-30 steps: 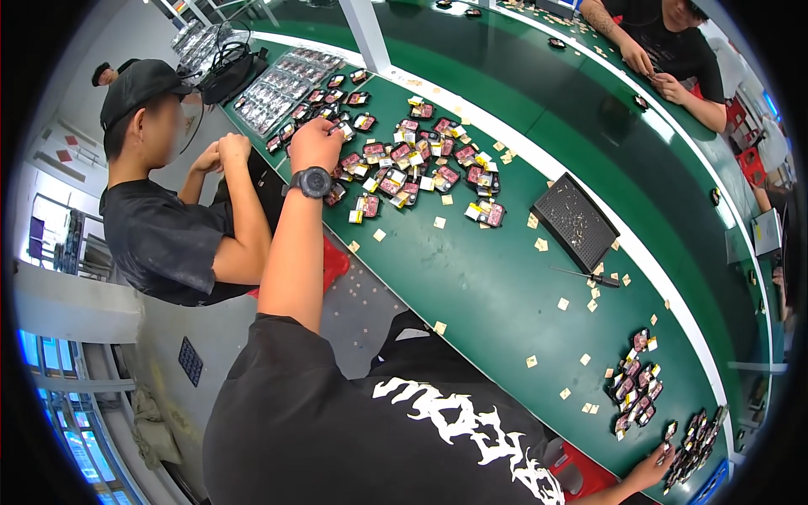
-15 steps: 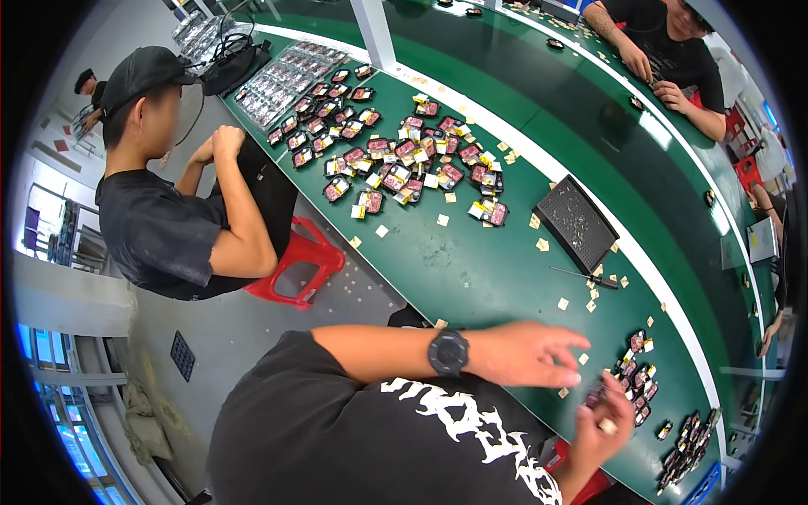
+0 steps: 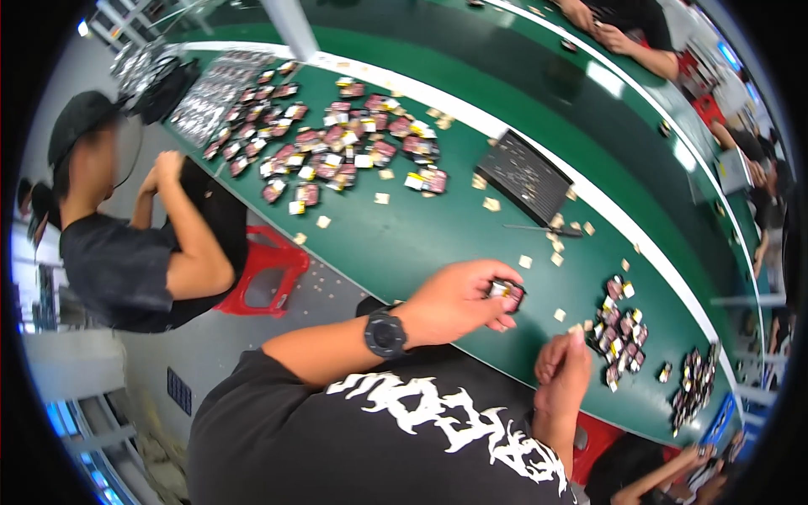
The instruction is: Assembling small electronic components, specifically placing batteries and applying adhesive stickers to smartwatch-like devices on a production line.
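Note:
My left hand, with a black watch on its wrist, grips a small black-framed module with a pinkish face and a white-and-yellow label. The thumb and fingers hold it by its edges above the green table. To its right, my right hand is raised with its fingers curled. A small beige square is pinched at its fingertips. Just beyond that hand lies a pile of similar modules.
A larger heap of modules covers the far left of the green table. A black tray and a screwdriver lie near the white edge strip. Beige squares are scattered about. A seated person is at left.
The module has passed from my right hand to my left, whose fingers have closed on it. My right hand now pinches a beige square. The whole view has shifted.

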The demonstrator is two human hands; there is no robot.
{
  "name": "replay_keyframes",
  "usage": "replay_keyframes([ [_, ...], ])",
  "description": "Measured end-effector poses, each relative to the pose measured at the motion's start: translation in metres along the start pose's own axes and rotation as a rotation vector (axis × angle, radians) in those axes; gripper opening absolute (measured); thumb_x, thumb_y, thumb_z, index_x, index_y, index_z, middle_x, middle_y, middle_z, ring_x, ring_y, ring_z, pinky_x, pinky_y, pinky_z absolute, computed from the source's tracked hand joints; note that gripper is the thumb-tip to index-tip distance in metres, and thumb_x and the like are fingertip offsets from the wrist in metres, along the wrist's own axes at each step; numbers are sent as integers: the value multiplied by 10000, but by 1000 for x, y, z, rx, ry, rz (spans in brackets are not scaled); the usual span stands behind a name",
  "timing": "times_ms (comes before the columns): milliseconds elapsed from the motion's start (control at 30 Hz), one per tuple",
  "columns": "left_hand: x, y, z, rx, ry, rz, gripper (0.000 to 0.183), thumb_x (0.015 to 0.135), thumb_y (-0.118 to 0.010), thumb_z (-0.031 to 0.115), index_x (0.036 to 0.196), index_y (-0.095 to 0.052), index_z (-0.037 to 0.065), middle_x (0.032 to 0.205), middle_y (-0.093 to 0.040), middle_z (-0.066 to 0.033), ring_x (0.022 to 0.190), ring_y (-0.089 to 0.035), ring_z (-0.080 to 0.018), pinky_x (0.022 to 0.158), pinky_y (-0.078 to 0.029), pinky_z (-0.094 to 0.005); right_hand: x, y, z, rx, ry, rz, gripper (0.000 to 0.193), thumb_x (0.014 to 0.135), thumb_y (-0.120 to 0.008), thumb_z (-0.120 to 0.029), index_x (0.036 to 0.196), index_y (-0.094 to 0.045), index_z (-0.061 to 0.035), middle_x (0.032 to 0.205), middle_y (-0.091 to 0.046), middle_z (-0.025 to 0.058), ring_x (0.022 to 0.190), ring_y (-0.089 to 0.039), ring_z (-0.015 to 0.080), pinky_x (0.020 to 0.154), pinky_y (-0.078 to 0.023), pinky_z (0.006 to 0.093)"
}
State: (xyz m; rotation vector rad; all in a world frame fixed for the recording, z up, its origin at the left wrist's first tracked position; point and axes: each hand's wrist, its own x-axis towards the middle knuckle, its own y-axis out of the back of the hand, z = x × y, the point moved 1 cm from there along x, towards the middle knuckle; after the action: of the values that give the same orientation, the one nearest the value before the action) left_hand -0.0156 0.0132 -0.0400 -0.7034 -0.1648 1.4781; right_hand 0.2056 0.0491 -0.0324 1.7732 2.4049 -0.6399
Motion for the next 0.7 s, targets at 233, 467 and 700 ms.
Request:
replay_keyframes([
  [233, -2, -8, 13, 28, -91, -35, 357, 1015, -490, -25, 1372, -485, -23, 1145, -619, -106, 1033, -695, -191, 831, -580, -277, -1, 4, 3, 79, -159, -68, 620, 1079, -367, -436, 557, -345, -104, 511, -362, 37, 421, -283, 115, 390, -214, 275],
  [467, -2, -8, 16, 271, -111, 3, 323, 1004, -537, -14, 1326, -546, -2, 1115, -657, -78, 1005, -660, -135, 839, -542, -286, -4, -4, -3, 96, -105, -93, 542, 1080, -397, -433, 693, -477, -62, 607, -458, 52, 500, -369, 109, 462, -289, 250],
  [700, 2, -8, 15, 436, -126, -12, 243, 979, -611, 25, 1219, -578, 15, 1025, -663, -51, 927, -635, -88, 787, -517, -260, -1, -12, -9, -101, -103, -74, 115, 996, -630, -138, 1008, -603, -26, 799, -595, 2, 615, -431, 26, 529, -318, 190],
])
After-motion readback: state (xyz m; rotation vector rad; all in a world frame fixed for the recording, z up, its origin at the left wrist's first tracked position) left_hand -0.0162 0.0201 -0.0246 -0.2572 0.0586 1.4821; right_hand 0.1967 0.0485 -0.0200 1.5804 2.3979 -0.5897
